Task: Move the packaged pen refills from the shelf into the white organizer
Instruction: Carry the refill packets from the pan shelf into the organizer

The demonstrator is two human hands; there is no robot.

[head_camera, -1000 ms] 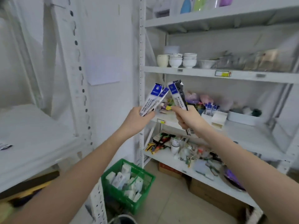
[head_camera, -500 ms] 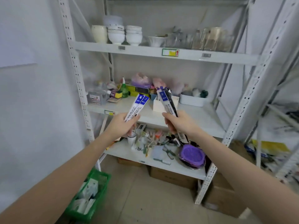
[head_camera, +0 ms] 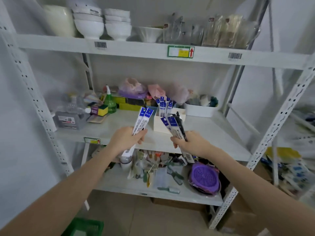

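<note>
My left hand (head_camera: 125, 139) grips two white pen refill packs (head_camera: 141, 120) with blue tops, held upright in front of the middle shelf (head_camera: 105, 132). A small bunch of similar refill packs (head_camera: 173, 126), one of them dark, is gripped in my right hand (head_camera: 192, 143). Just behind both hands stands the white organizer (head_camera: 158, 126) on the middle shelf, with several blue-topped refill packs (head_camera: 164, 105) standing upright inside it.
A green spray bottle (head_camera: 110, 103), sponges (head_camera: 98, 109) and a grey box (head_camera: 68, 120) sit left on the middle shelf; a white tray (head_camera: 200, 110) sits right. Bowls (head_camera: 89, 27) and glassware fill the upper shelf. Purple strainers (head_camera: 204, 178) and clutter lie below. A green basket (head_camera: 85, 227) is on the floor.
The view has swung toward the shelf and come closer. Both hands, still holding their refill packs, now sit right in front of the white organizer.
</note>
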